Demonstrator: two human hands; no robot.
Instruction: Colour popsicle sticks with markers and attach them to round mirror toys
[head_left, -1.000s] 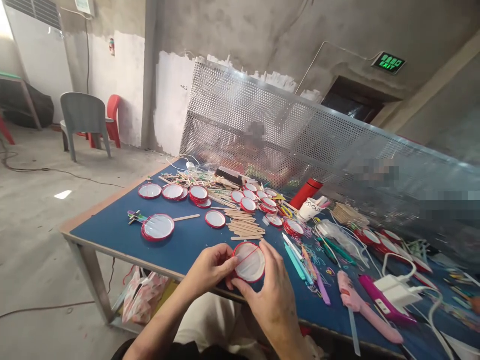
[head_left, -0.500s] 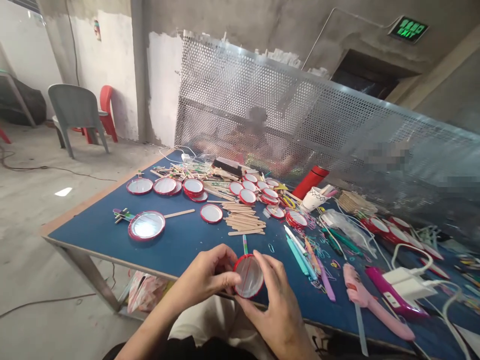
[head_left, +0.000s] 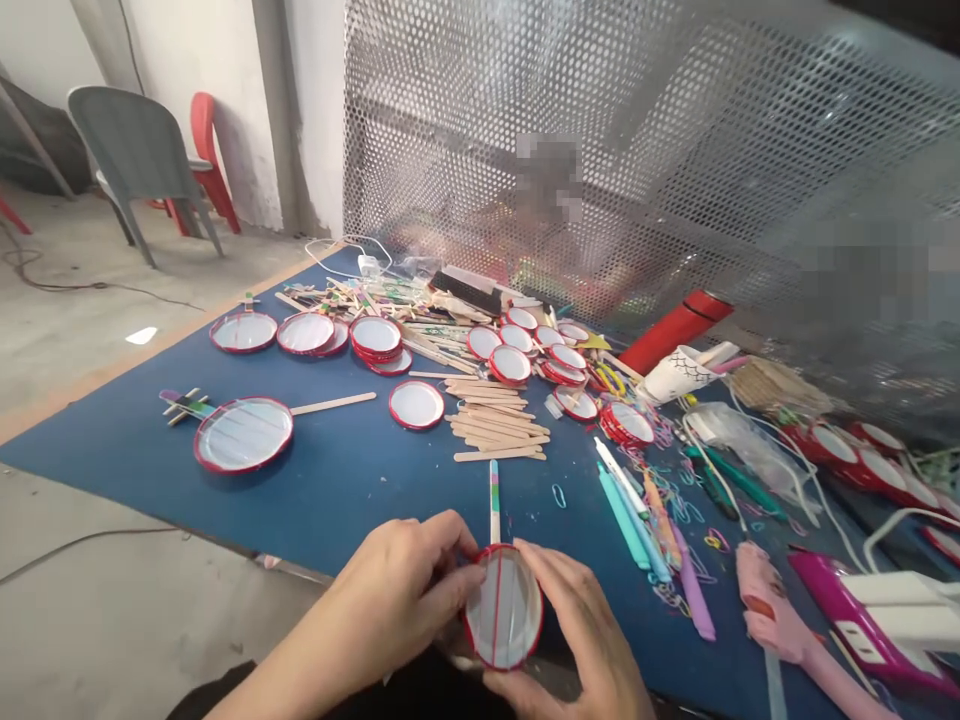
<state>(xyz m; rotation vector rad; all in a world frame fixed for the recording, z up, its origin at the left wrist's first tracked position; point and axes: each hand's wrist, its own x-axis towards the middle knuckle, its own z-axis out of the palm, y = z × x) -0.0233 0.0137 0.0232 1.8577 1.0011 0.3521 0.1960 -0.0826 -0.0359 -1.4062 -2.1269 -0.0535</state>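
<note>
Between both my hands is a red-rimmed round disc point(head_left: 510, 612) with a white face and red and pale bands stretched lengthwise across it. A craft stick point(head_left: 494, 498) with coloured stripes sticks out from its far edge, pointing away from me. My left hand point(head_left: 416, 575) pinches the disc's upper left rim with thumb and fingers. Around the right side and near edge curves my right hand point(head_left: 589, 625), gripping the rim. Just beyond lie a pile of plain craft sticks point(head_left: 499, 420) and a loose red-rimmed disc point(head_left: 417, 404).
To the left lies a larger-looking banded disc point(head_left: 244, 435) with sticks at both ends. Stacked discs point(head_left: 375, 337) stand behind. Right are markers point(head_left: 624, 515), a pink glue gun point(head_left: 787, 625), a purple power strip point(head_left: 862, 620), a paper cup point(head_left: 679, 375) and a red flask point(head_left: 679, 330). Perforated metal screen point(head_left: 450, 130) rises behind.
My view has tilted down and come nearer the table. Both hands still hold the disc, which now sits slightly lower in view, its bands running more upright.
</note>
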